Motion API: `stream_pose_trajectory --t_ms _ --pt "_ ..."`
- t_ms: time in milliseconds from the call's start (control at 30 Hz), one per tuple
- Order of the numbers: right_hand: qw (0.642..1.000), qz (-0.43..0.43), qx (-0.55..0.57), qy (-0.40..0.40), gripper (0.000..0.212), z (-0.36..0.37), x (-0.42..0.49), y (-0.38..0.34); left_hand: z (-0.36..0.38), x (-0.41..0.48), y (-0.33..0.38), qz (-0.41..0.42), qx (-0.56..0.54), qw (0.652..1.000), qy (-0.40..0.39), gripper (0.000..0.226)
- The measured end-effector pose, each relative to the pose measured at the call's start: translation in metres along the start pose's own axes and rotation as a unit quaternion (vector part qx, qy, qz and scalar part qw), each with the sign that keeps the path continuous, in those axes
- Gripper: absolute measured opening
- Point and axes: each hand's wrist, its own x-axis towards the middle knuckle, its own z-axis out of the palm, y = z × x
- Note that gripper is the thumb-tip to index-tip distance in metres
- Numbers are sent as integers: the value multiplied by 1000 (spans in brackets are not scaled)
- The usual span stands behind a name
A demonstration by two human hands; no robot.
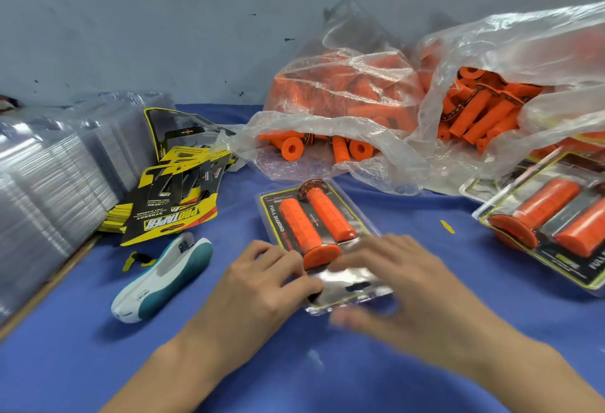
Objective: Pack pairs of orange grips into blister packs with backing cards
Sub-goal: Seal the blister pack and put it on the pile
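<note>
Blister pack (314,216), near end in left grip (262,278), under right grip (402,278)

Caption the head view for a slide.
Left hand and right hand handle a blister pack of two orange grips beside a stapler.

A worker's bare left hand (262,285) and bare right hand (402,281), forearms (183,363) uncovered to the near edge of view; the right hand shows blurred.
</note>
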Motion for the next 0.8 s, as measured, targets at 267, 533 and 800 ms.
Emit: stream_pose_trajectory --t_ms 267,533,800 --pt "996 -42 60 -46 11 7 -12 4 7 0 -12 2 -56 998 -15 17" --pt "995 -14 95 -35 15 4 -25 24 4 -2 -57 -75 1 995 -63 23" --pt "985 -116 -127 22 17 19 -20 21 4 -1 -58 -116 0 991 -68 13"
